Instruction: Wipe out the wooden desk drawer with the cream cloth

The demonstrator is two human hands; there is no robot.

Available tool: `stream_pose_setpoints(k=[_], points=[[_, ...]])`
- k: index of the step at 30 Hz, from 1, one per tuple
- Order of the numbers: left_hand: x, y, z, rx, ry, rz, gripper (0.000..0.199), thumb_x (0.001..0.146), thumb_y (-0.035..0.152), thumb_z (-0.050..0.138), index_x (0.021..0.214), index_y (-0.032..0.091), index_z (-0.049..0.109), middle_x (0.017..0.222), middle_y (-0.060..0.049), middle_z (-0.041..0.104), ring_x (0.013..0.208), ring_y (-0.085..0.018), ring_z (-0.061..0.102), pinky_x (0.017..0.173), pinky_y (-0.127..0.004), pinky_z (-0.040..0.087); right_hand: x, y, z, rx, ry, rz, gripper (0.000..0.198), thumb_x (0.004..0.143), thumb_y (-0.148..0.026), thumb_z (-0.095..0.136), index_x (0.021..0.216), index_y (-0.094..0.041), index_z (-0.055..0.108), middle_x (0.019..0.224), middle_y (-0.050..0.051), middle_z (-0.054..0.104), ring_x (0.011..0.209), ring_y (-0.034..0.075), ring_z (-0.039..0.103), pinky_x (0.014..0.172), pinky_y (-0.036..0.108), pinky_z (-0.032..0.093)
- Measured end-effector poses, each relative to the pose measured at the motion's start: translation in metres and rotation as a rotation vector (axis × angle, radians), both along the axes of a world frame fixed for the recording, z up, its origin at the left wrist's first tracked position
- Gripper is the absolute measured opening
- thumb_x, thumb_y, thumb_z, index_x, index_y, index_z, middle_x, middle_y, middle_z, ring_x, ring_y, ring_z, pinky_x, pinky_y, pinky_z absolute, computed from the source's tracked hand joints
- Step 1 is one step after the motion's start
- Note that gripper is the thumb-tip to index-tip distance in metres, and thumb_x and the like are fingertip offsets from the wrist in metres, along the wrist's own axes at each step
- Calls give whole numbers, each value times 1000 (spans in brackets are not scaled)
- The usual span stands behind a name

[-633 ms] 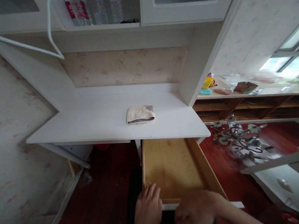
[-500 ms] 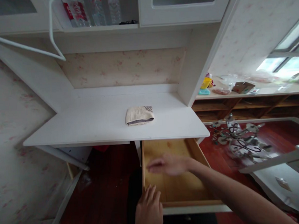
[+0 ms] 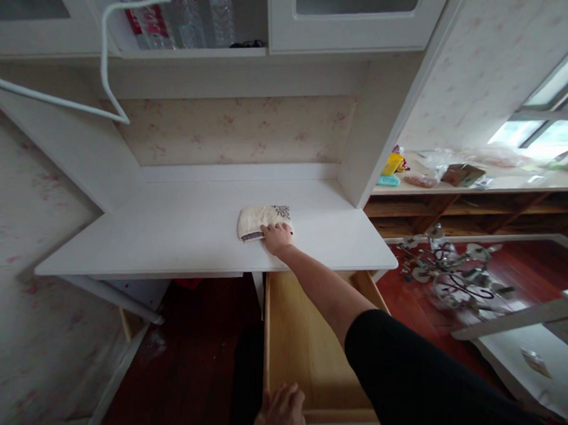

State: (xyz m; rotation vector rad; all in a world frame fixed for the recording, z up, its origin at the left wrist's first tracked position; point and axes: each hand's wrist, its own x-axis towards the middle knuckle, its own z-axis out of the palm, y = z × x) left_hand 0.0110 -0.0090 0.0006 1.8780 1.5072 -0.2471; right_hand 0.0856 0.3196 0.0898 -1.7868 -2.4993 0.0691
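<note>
A folded beige cloth [image 3: 258,217] with a dark printed corner lies on the white desk top [image 3: 171,237]. My right hand [image 3: 276,237] reaches across the desk and rests on the cloth's near edge, fingers closing on it. Below the desk a wooden drawer [image 3: 298,345] stands pulled out and empty. My left hand [image 3: 279,416] rests on the drawer's front left corner at the bottom of the view.
A shelf above holds plastic water bottles [image 3: 183,18], and a white cable [image 3: 105,76] hangs from it. To the right, a low wooden bench [image 3: 477,186] carries packets and bags. A metal light fitting [image 3: 453,273] lies on the red floor. A white board [image 3: 522,317] lies at right.
My right hand has gone from the drawer front, over the open drawer, up onto the desk and onto the cloth. My left hand stays at the drawer's front edge.
</note>
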Motion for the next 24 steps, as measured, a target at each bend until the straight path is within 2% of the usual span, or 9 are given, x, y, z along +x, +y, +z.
stream_pose_setpoints(k=[3, 6, 8, 10, 13, 16, 19, 22, 24], points=[[0, 3, 8, -20, 23, -10, 54, 85, 12, 33, 131, 27, 58, 142, -1, 53, 133, -19, 46, 117, -43, 24, 11, -11, -1, 41, -25, 52, 37, 96, -15, 33, 127, -17, 53, 121, 15, 60, 116, 28, 49, 96, 46, 33], [2, 4, 16, -33, 53, -10, 54, 85, 11, 33, 132, 24, 56, 141, -4, 55, 126, -22, 53, 117, -46, 25, 29, -36, -1, 51, -49, 144, 32, 94, -16, 37, 120, -16, 57, 117, 14, 61, 110, 26, 52, 94, 41, 35], [4, 4, 22, -17, 53, -22, 53, 85, 9, 32, 130, 22, 57, 135, -6, 59, 119, -22, 58, 116, -47, 25, 45, -58, -2, 62, -60, 195, 30, 93, -18, 40, 118, -16, 58, 113, 13, 62, 107, 26, 53, 96, 42, 34], [6, 4, 28, 3, 69, -22, 51, 85, 7, 30, 124, 21, 60, 126, -8, 64, 113, -22, 61, 113, -46, 32, 63, -78, -5, 106, -65, 235, 32, 92, -24, 43, 120, -17, 58, 110, 13, 63, 107, 27, 53, 103, 45, 29], [9, 5, 34, -18, 97, -3, 48, 86, 7, 29, 119, 22, 61, 116, -9, 68, 105, -23, 65, 94, -40, 48, 87, -93, -14, 178, -64, 269, 52, 87, -37, 53, 135, -18, 49, 126, 16, 58, 123, 33, 43, 112, 57, 9], [11, 4, 33, -2, 62, -4, 43, 87, 11, 32, 116, 24, 61, 109, -7, 70, 97, -24, 67, 83, -38, 52, 95, -88, -28, 182, -76, 296, 69, 81, -41, 61, 143, -18, 43, 153, 16, 33, 140, 38, 19, 110, 64, -2], [12, 3, 23, 36, 41, -9, 41, 87, 12, 34, 116, 25, 60, 107, -6, 70, 97, -25, 67, 82, -40, 53, 92, -80, -40, 161, -96, 318, 72, 78, -30, 63, 145, -15, 42, 159, 13, 23, 143, 38, 14, 113, 61, 2], [1, 4, 19, 58, -3, -47, 41, 84, 10, 40, 114, 27, 62, 112, -4, 69, 101, -23, 66, 86, -37, 53, 93, -88, -45, 201, -60, 341, 73, 81, -17, 57, 150, -18, 35, 156, 9, 31, 143, 34, 21, 116, 56, 9], [-18, 5, 30, 136, -135, -113, 44, 80, 7, 46, 114, 30, 63, 120, 0, 67, 106, -19, 65, 92, -29, 52, 101, -105, -49, 260, -10, 362, 72, 86, -11, 49, 154, -23, 28, 155, 5, 35, 141, 29, 28, 117, 51, 15]])
